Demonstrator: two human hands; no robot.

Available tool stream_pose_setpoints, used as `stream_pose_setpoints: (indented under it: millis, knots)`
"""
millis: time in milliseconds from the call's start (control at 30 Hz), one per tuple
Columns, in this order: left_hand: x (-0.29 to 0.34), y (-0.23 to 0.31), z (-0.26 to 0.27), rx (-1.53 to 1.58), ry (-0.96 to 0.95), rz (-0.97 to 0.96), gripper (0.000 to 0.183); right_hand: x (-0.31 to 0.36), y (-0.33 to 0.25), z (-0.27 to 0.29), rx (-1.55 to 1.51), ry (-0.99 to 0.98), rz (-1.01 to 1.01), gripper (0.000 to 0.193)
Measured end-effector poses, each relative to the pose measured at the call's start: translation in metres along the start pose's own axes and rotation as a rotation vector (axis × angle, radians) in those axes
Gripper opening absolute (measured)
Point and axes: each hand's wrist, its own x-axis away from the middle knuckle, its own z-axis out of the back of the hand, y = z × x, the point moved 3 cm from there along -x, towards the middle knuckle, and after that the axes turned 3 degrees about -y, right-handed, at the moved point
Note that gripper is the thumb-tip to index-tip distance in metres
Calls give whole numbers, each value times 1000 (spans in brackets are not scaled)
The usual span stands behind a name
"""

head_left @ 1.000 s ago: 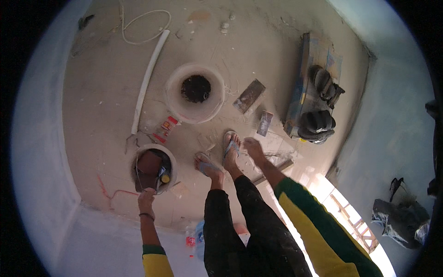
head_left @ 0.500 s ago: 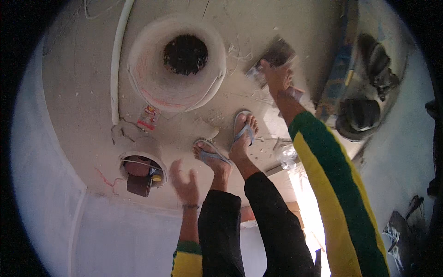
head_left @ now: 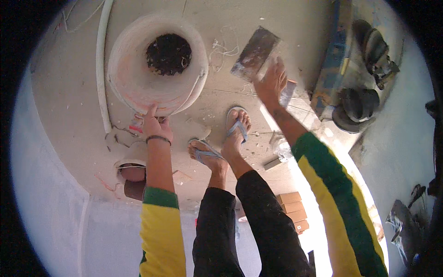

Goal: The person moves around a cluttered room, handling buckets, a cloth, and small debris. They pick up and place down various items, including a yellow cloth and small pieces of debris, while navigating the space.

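Observation:
My left hand [head_left: 158, 128] grips the near rim of a large whitish bucket [head_left: 138, 87], its fingers closed over the edge. The bucket's inside is coated with pale residue, and dark material shows at its bottom. My right hand [head_left: 272, 82] is closed on a plastering trowel, whose dark, flat rectangular blade [head_left: 255, 53] is smeared with pale residue and reaches out beyond the fingers. The grip itself is hidden by the hand. Beside the wrist shows a smaller flat piece [head_left: 288, 92] with an orange edge; I cannot tell whether it is held too.
A smaller pail [head_left: 130, 168] with tools lies left of my sandalled feet. A pale pipe [head_left: 101, 69] runs along the floor past the large bucket. On the right are a blue-stained plank [head_left: 333, 60] and dark round objects [head_left: 355, 111]. Cardboard boxes [head_left: 293, 212] stand near my knee.
My left hand has moved up from beside the small pail and taken hold of the large bucket's rim. My right hand stays at the trowel. The whole view has shifted slightly.

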Motion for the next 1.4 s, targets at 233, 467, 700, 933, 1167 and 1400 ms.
stream_pose_setpoints:
  millis: [233,467,700,933,1167,1400]
  knots:
    - [9,11,4,-72,-57,111,25,71,66,19,-77,60,-652,113]
    - [95,37,71,-259,89,190,31,18,123,4,-299,-345,-540,100]
    - [184,60,130,-444,-5,188,34,30,98,11,-671,-194,-521,77]
    - [277,139,215,-358,32,127,45,118,10,7,-675,-649,-403,82]
    - [312,240,335,-327,159,-71,56,271,-155,-33,-797,-1024,33,89]
    - [280,244,429,-268,313,-254,51,374,-294,-70,-822,-880,178,83]
